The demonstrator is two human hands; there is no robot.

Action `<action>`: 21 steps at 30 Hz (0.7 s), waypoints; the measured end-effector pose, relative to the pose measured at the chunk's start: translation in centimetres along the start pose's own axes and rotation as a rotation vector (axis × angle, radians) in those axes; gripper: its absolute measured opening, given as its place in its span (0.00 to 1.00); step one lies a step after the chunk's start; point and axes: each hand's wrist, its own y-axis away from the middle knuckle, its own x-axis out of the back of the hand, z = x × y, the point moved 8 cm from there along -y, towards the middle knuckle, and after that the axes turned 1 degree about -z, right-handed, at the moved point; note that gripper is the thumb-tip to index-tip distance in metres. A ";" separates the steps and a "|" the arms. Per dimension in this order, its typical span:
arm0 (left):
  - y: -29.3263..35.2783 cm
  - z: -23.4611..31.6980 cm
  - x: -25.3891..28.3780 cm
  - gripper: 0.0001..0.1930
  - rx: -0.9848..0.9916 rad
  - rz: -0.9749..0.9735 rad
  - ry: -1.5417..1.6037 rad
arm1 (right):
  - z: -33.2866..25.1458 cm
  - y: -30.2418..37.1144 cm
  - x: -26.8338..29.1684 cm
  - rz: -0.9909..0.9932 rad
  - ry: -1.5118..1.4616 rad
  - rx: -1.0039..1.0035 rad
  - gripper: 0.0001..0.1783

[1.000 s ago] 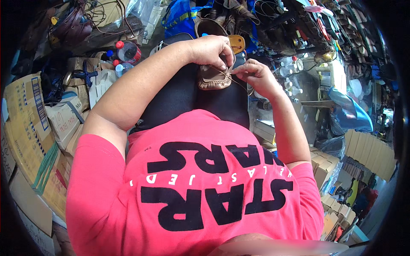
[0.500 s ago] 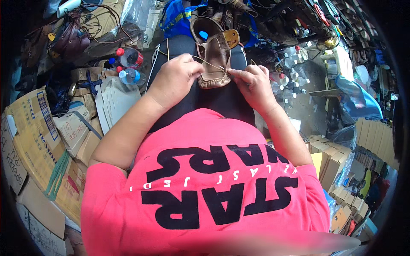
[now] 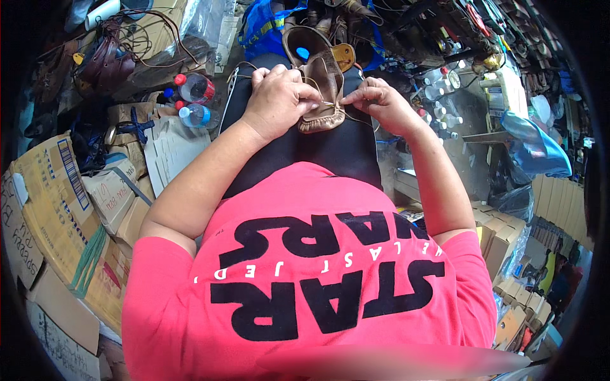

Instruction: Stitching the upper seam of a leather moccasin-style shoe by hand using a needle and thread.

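Head cam: shoe (image 3: 325, 86) under L fingers (image 3: 307, 93).

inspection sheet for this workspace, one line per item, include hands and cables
surface: person's lap, dark trousers
work things: brown shoe with gathered edge toward the person; pale cord at its opening
clutter: plastic bottles on both sides
hands: left hand and right hand at the shoe's opening, fingers bent; grip unclear
cables: none identifiable; thin cords upper left, kind unclear
surroundings: cardboard boxes left, blue bag beyond the knees
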 end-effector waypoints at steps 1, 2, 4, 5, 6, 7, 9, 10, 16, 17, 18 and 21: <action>-0.1 0.0 -0.1 0.05 0.003 -0.008 0.003 | 0.1 0.0 0.0 0.002 -0.001 -0.001 0.20; -0.2 0.0 -0.2 0.05 0.002 -0.009 0.002 | 0.3 0.0 -0.1 0.000 0.009 0.003 0.19; -0.4 0.4 -0.2 0.05 -0.024 -0.014 -0.007 | 0.4 0.0 -0.1 -0.001 0.018 0.006 0.19; -0.4 0.4 -0.3 0.05 -0.024 -0.016 -0.007 | 0.5 0.0 -0.1 -0.007 0.012 0.004 0.18; -0.5 0.4 -0.5 0.05 -0.029 -0.034 0.006 | 0.5 0.0 -0.2 -0.012 0.007 0.001 0.17; -0.5 0.4 -0.7 0.04 -0.033 -0.052 0.019 | 0.6 -0.1 -0.2 -0.011 0.006 0.001 0.17; -0.9 0.2 -1.1 0.05 -0.007 -0.115 0.048 | 1.0 0.0 -0.3 -0.024 -0.090 -0.025 0.16; -0.9 0.0 -1.5 0.05 0.020 -0.175 0.077 | 1.2 0.0 -0.3 -0.021 -0.090 -0.026 0.16; 1.0 0.4 -0.7 0.05 -0.090 -0.067 0.015 | 1.0 0.3 -0.5 -0.025 -0.097 -0.029 0.17; 0.9 0.2 -0.7 0.06 -0.068 -0.084 0.025 | 0.8 0.3 -0.4 -0.033 -0.119 -0.032 0.17; 0.6 0.3 -0.7 0.06 -0.066 -0.085 0.024 | 0.7 0.2 -0.4 -0.042 -0.140 -0.034 0.17; -0.6 0.1 -0.9 0.05 -0.107 -0.116 0.053 | 1.6 -0.2 -0.9 -0.072 -0.278 -0.046 0.16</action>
